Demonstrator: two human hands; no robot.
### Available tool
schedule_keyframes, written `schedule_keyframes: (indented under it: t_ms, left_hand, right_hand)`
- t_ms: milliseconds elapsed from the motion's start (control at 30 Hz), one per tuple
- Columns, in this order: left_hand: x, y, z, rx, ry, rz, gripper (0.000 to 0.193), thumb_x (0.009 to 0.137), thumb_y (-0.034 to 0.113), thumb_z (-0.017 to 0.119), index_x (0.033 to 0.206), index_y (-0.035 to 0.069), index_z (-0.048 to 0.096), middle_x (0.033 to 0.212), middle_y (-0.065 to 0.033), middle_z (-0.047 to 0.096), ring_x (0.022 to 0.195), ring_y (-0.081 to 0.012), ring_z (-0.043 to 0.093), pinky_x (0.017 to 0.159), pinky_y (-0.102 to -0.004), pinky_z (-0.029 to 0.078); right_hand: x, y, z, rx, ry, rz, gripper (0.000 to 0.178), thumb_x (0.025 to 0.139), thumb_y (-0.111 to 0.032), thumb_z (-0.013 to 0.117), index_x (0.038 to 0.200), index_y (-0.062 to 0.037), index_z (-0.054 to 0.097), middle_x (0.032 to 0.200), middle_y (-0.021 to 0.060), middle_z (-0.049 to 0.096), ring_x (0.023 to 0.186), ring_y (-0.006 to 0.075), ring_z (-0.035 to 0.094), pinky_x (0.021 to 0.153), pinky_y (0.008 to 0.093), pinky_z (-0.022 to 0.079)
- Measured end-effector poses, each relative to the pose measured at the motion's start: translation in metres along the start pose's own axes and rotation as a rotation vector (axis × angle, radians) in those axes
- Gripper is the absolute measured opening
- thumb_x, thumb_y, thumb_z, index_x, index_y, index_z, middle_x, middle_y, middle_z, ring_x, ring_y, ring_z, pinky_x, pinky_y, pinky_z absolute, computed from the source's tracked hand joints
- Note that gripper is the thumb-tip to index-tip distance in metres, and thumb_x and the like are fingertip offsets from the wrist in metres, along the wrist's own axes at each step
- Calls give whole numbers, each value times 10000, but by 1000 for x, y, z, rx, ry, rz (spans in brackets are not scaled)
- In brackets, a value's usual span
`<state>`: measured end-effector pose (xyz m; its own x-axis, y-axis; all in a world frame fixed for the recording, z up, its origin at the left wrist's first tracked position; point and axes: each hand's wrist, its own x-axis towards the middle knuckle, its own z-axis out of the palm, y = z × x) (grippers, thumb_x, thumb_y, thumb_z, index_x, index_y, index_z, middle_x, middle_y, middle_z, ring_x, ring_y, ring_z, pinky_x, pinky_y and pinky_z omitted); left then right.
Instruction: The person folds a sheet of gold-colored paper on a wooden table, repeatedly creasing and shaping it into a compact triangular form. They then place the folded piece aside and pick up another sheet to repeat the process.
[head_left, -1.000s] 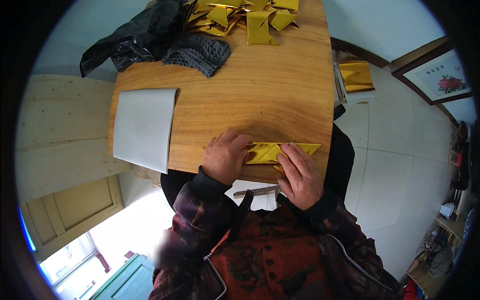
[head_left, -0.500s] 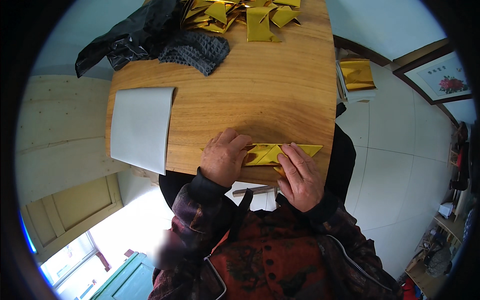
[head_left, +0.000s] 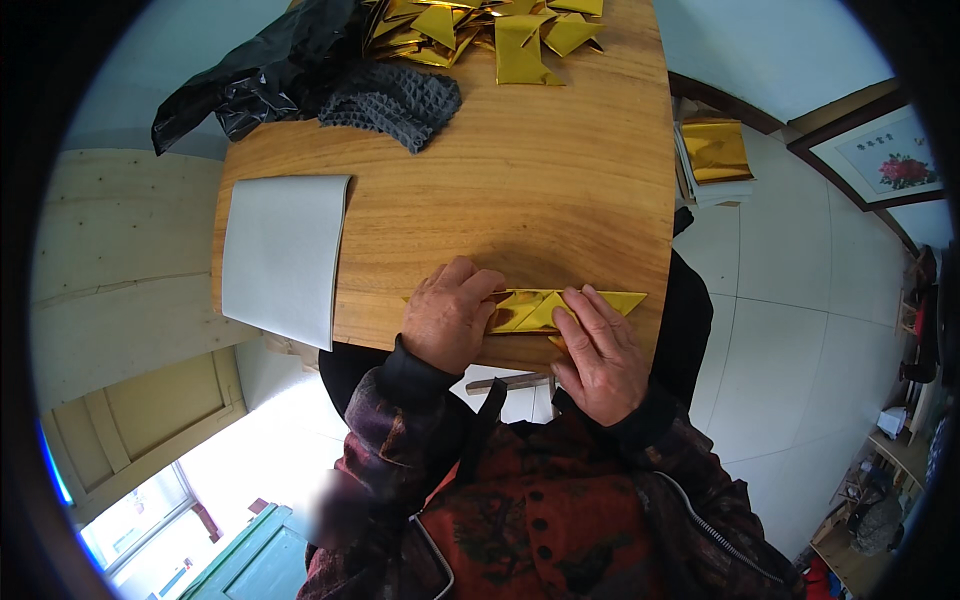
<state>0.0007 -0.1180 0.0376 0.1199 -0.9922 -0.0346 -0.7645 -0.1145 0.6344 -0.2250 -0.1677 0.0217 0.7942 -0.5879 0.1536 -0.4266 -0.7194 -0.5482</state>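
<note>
A strip of folded gold foil paper with slanted creases and pointed ends lies along the near edge of the wooden table. My left hand covers most of its left part, fingers curled down onto it and fingertips at its upper edge. Over the right part rests my right hand, its fingers close together on the foil and the thumb lower down near the table edge. A small gold corner pokes out below the strip beside the right hand. Both hands hold the paper against the tabletop; the undersides of the fingers are hidden.
Folded gold foil pieces are heaped at the table's far end. A black plastic bag and dark textured cloth lie far left, with grey-white folded sheets nearer. Beyond the right edge sits a stack of gold paper.
</note>
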Motion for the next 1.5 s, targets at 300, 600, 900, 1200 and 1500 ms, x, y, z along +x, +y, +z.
schedule_keyframes:
  t_ms: [300,600,900,1200,1500]
  left_hand:
    - [1,-1,-1,-4,-8,-7,236,760,-24,651,980,62,641,892,-113,588,836,-315,611,715,-385,499]
    - [4,0,-3,-17,-28,-12,188,766,2,647,946,58,640,870,-110,578,827,-319,605,709,-387,497]
    - [6,-1,-3,12,-16,4,203,746,-2,660,935,72,650,867,-102,573,879,-318,574,750,-391,486]
    - [9,-4,-4,-8,-36,36,223,734,-11,661,940,75,657,886,-102,574,884,-316,567,754,-389,480]
    - [9,-4,-5,-9,-45,38,223,732,-7,661,937,80,651,886,-102,575,889,-325,561,759,-396,475]
  right_hand:
    - [1,-1,2,12,-16,15,695,689,-148,784,1321,-38,516,1447,147,420,1356,337,380,1074,438,353]
    - [0,0,4,-32,-24,11,688,708,-199,783,1321,-30,520,1461,142,402,1362,315,371,1063,434,362]
    - [0,0,3,-52,-22,5,682,709,-209,779,1316,-30,524,1457,138,407,1358,307,377,1066,428,361]
    - [1,-1,2,-32,-8,13,686,685,-173,781,1309,-35,531,1450,139,417,1350,322,388,1066,435,357]
    - [1,-1,3,-71,-14,1,672,706,-219,773,1304,-29,532,1444,138,414,1351,307,380,1069,428,362]
